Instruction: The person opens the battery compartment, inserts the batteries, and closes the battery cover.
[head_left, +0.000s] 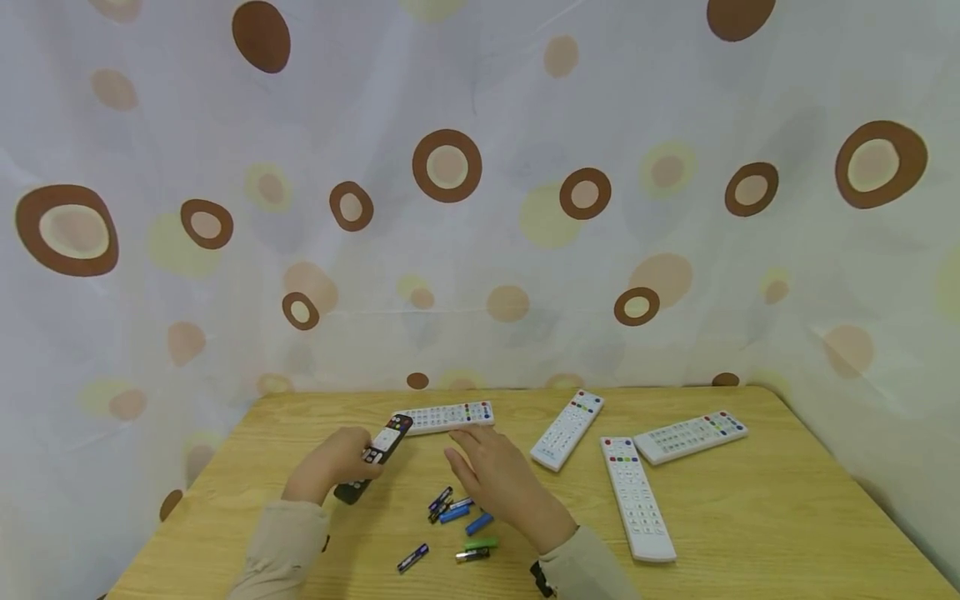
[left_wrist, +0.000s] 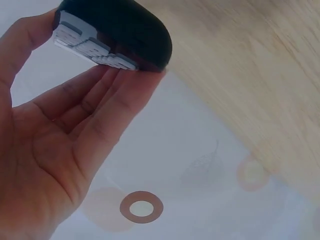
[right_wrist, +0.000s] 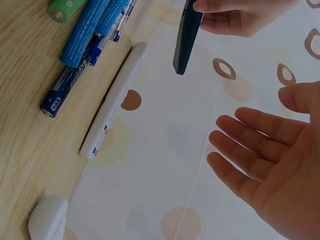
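Observation:
A black remote control (head_left: 388, 439) with pale and coloured buttons is tilted in my left hand (head_left: 330, 465), raised over the left part of the table. The left wrist view shows thumb and fingers pinching this remote (left_wrist: 120, 30) by its edges. My right hand (head_left: 504, 487) is empty, held above the batteries with its fingers loosely extended; its palm faces the right wrist camera. Beneath and beside it lie several loose batteries: a blue battery (head_left: 454, 514), a green battery (head_left: 482, 543) and dark-blue ones, one apart as a single battery (head_left: 412, 557).
Behind the hands a white remote (head_left: 442, 418) lies crosswise on the wooden table (head_left: 780, 517). To the right are three more: a slanted white remote (head_left: 567, 432), a lengthwise white remote (head_left: 637, 500) and another white remote (head_left: 692, 437). A dotted curtain (head_left: 510, 250) hangs behind.

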